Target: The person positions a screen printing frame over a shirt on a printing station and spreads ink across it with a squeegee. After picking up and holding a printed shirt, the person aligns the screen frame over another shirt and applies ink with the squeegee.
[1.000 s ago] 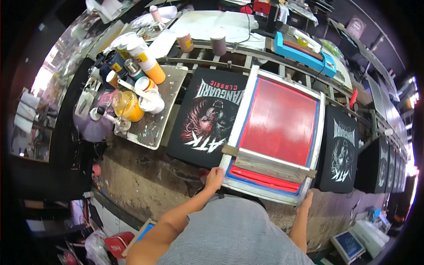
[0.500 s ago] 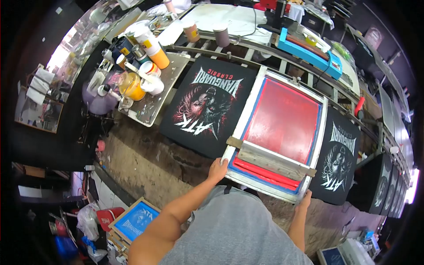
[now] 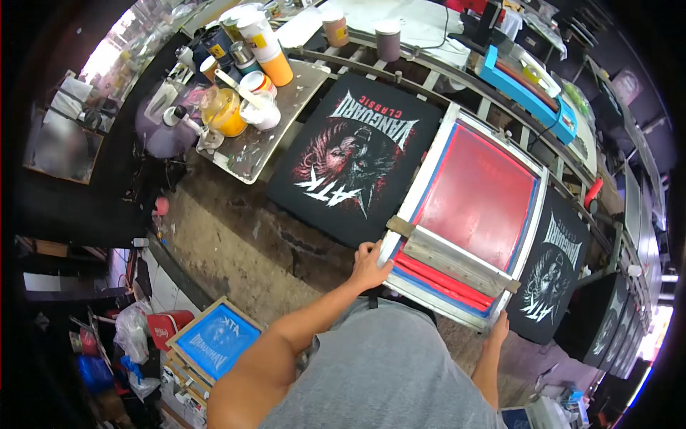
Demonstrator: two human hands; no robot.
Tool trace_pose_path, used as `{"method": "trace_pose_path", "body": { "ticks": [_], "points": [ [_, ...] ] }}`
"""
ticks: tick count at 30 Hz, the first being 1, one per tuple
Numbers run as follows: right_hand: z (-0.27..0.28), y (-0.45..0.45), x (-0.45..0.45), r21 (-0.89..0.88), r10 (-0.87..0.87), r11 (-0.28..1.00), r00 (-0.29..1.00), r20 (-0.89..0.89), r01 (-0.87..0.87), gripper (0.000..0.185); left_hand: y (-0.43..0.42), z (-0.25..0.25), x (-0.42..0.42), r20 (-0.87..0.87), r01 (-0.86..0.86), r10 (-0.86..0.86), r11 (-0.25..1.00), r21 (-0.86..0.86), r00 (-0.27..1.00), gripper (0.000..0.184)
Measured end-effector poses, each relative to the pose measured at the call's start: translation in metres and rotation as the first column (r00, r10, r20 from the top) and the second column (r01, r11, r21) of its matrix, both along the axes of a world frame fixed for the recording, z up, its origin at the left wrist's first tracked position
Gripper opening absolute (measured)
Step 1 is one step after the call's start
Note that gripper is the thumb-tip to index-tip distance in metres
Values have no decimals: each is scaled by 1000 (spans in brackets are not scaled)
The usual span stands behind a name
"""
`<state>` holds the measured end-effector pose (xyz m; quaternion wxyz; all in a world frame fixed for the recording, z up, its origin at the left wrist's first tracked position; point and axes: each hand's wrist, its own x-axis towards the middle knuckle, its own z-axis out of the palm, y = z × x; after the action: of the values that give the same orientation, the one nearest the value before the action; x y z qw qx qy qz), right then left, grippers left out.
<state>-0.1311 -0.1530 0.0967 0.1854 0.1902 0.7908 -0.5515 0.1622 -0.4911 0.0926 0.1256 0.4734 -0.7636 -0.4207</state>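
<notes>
Squeegee (image 3: 457, 256) on screen frame (image 3: 537, 214), between printed shirts (image 3: 354, 161)

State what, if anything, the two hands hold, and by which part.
The left hand and right hand hold a white, rectangular screen-printing frame, each at one of its two corners nearest the person.

Found a paint-smeared tray (image 3: 277, 137) at the left, bearing a yellow jar (image 3: 224, 114), a white tub (image 3: 261, 114), a white-and-orange stack (image 3: 270, 51) and further crowded containers. Noted white and green smears on its near part. Found metal rails (image 3: 364, 69) beyond, with black printed boards (image 3: 329, 204) ranged alongside. Could not verify support beneath the screen frame (image 3: 430, 166).
</notes>
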Motion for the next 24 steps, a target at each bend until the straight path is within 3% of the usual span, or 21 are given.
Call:
{"method": "trace_pose_path", "body": {
  "ticks": [2,5,7,8,10,11,12,13,15,16,17,19,21,23,24],
  "points": [
    [-7,0,-8,155,88,984,996,7,-88,48,-5,10,-2,162,25,-38,996,82,986,70],
    [-8,-5,-10,229,58,971,998,34,-64,51,-5,4,-3,189,33,-50,996,87,981,72],
    [-28,8,-19,151,92,984,995,40,-97,51,-5,5,-6,205,19,-40,994,108,978,73],
    [-39,19,-29,77,124,989,991,50,-127,52,-6,6,-7,223,7,-37,991,134,974,73],
    [-58,47,-56,250,319,913,946,53,-322,44,-12,3,-3,173,-2,-24,989,148,985,70],
    [-40,34,-63,243,358,903,933,34,-355,44,-15,-4,1,138,19,-42,986,167,990,67],
    [-6,19,-55,226,318,922,948,23,-314,38,-17,-36,4,64,-19,16,999,39,998,63],
    [19,6,-50,210,278,938,961,16,-275,34,-17,-29,6,50,-64,63,998,28,997,63],
    [22,-10,-71,196,372,921,909,-191,-335,25,-12,-5,16,43,-305,303,951,50,952,57],
    [28,-22,-81,104,457,889,869,-188,-445,22,1,1,24,33,-348,347,936,43,937,57],
    [32,-31,-85,-19,565,816,803,-190,-578,18,19,6,33,16,-473,472,881,16,881,52],
    [28,-51,-89,37,825,536,515,-231,-843,15,63,0,54,33,-636,635,772,5,772,43],
    [40,-71,-66,86,951,284,269,-154,-955,10,120,-30,75,108,-726,724,687,-17,682,38],
    [53,-85,-27,-47,984,6,15,-178,-999,10,188,-42,97,260,-801,767,596,50,587,40],
    [49,-86,-14,-32,981,-136,-131,-141,-990,9,230,-104,123,384,-795,725,606,40,572,46]
  ]
}}
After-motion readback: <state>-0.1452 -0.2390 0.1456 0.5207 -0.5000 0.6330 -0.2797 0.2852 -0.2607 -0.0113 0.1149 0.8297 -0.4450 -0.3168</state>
